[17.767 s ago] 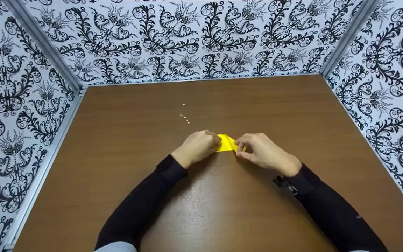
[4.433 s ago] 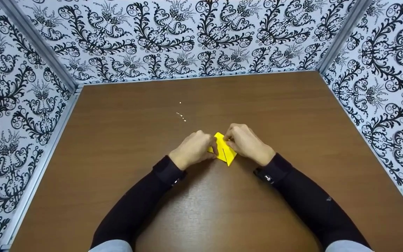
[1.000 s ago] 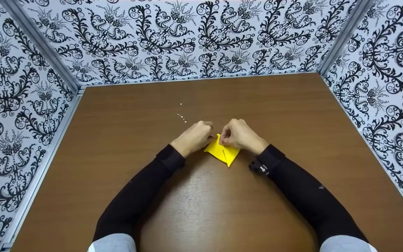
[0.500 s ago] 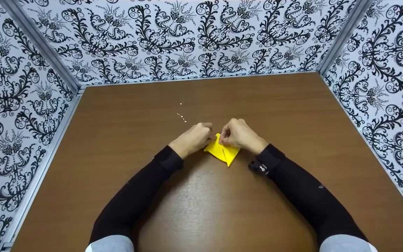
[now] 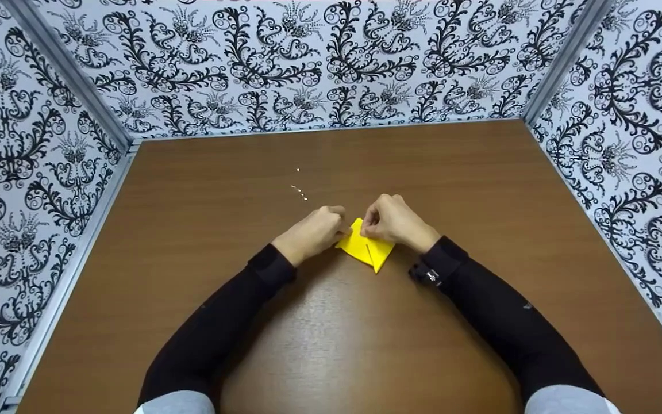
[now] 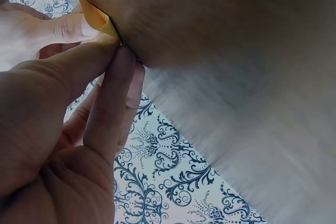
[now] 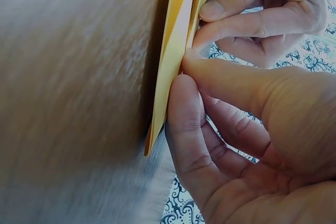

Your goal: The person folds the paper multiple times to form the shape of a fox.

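A folded piece of yellow paper [image 5: 358,249] lies on the table in the head view, pointed toward the person, with a dark slit between its flaps. At its left edge my left hand [image 5: 315,231] pinches a corner; the left wrist view shows thumb and index finger closed on the paper [image 6: 98,20]. My right hand [image 5: 400,223] is over the upper right part. In the right wrist view its thumb and index fingertips pinch a fold of the layered paper [image 7: 169,66]. Part of the paper is hidden behind both hands.
Several tiny white specks [image 5: 300,191] lie on the brown wooden table [image 5: 331,333], beyond the left hand. Patterned white-and-black walls [image 5: 285,63] with grey metal corner strips enclose the table at the back and sides.
Since the earliest frame the paper has gone from a wider band to a compact pointed shape. Over the last second my left hand has shifted slightly toward the person; the right stays put.
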Tool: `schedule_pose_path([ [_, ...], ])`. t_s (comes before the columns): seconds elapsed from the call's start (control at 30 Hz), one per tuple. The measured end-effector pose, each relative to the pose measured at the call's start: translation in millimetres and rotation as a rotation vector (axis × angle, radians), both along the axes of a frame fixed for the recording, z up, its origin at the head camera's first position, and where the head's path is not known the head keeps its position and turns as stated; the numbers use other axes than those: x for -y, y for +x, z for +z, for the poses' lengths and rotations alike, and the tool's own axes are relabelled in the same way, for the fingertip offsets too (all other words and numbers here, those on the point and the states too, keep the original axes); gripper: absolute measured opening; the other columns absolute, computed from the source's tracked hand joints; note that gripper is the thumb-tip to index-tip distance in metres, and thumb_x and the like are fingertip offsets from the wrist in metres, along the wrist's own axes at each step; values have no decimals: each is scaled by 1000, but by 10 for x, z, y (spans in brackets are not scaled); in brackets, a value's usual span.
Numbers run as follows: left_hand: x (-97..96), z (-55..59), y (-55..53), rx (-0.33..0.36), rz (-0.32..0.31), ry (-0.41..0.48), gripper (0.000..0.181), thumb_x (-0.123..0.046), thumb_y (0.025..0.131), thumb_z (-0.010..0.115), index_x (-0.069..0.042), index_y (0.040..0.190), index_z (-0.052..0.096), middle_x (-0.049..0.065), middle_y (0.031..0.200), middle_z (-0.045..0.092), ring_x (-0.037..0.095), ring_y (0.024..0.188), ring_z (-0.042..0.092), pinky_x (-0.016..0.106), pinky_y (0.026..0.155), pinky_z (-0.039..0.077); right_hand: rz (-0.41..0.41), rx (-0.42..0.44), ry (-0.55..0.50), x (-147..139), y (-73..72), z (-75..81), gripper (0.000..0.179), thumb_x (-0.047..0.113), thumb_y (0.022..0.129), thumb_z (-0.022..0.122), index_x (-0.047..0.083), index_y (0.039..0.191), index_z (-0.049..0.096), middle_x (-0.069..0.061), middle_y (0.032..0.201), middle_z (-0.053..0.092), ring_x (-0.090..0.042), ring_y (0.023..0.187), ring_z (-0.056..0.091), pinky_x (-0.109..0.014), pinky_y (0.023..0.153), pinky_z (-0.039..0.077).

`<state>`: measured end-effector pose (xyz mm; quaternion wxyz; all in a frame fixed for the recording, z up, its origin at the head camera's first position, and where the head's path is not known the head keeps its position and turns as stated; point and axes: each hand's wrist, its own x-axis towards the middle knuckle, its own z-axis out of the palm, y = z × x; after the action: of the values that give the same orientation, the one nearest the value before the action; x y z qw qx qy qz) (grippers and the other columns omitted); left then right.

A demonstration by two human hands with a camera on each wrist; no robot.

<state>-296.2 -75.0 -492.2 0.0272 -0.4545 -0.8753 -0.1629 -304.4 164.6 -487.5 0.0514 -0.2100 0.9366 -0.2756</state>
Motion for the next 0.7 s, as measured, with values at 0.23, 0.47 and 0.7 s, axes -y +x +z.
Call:
schedule_pose_path([
  [0.23, 38, 4, 66, 2, 17, 7, 22, 2, 112, 74, -2, 97, 90, 10, 88, 58, 15, 79, 57, 28, 70, 56, -9, 27, 2, -2, 9, 17, 7, 15, 98, 93, 13, 92, 92, -4, 94, 88, -17, 80, 71, -25, 74, 55],
  [0.47, 101, 11, 134, 34, 9, 24, 28, 4, 112, 71, -3, 88, 84, 1, 87, 41, 14, 79, 48, 27, 70, 47, -8, 13, -1, -5, -2, 17, 6, 15, 98, 94, 11, 93, 93, -6, 95, 88, -18, 81, 72, -26, 75, 56],
  [0.7, 201, -22, 214, 37, -10, 12, 21, -3, 113, 75, -4, 96, 87, 2, 88, 44, 15, 81, 52, 28, 72, 51, -8, 21, -5, 1, -1, 6, 5, 15, 97, 94, 10, 95, 93, -7, 97, 89, -20, 83, 72, -27, 75, 57],
])
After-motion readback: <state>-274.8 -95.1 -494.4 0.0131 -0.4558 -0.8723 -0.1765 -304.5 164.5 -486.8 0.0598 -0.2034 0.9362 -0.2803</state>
